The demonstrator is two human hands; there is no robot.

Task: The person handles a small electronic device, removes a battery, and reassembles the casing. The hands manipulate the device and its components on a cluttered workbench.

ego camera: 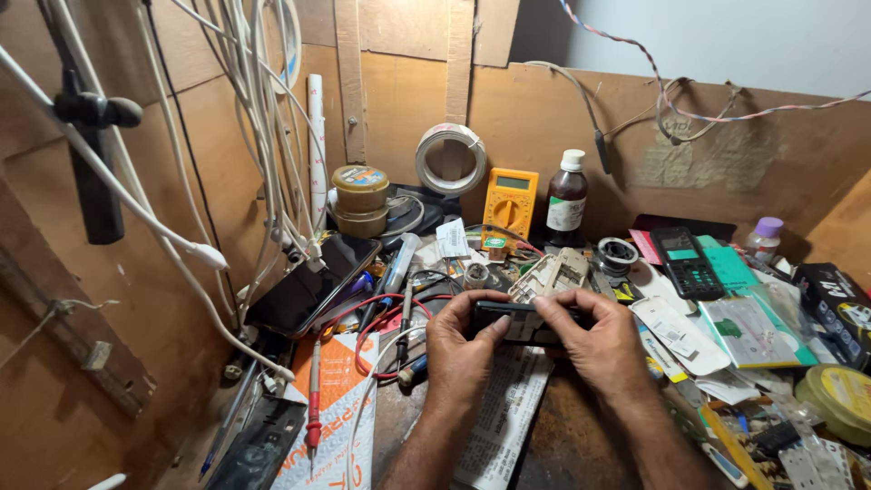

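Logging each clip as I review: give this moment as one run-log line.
left hand: grips black phone | right hand: grips same phone | below: printed paper | behind: yellow multimeter, brown bottle

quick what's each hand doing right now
Left hand: closed on the left end of the small black phone.
Right hand: closed on the phone's right end.

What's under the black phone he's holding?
Under the black phone, held by the left hand and right hand, a printed paper sheet lies on the brown bench. The hands cover the phone's ends and whatever lies directly beneath them.
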